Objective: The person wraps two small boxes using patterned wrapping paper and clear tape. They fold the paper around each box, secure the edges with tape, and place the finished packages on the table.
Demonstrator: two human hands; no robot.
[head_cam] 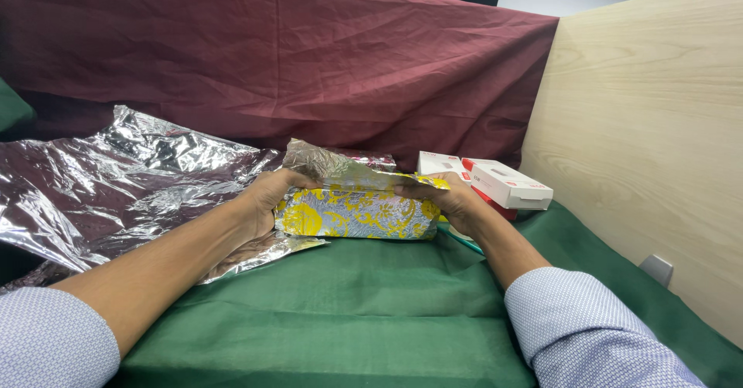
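Yellow-and-silver foil-wrapped rectangular box (357, 214) lies on green cloth (348, 311), clasped at both ends: left hand (267, 194) and right hand (453, 201) closed around it, pressing a silver foil flap (333, 165). Crumpled silver foil sheet (108, 183) lies left, white-and-red cardboard boxes (503, 183) right.

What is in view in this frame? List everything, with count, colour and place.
parcel: 1, silver wrap with yellow pattern, centre of table, held at both ends
foil sheet: 1 large, crumpled silver, left of table, reaching under the parcel
boxes: 2 or more, white and red, right of parcel by the wooden panel
green cloth: 1, covers the table
maroon cloth: 1, draped across the back
wooden panel: 1, pale, right side
cable: 1, teal, under the right wrist
sleeves: 2, light blue patterned, bottom corners
left hand: grip on the parcel's left end
right hand: grip on the parcel's right end
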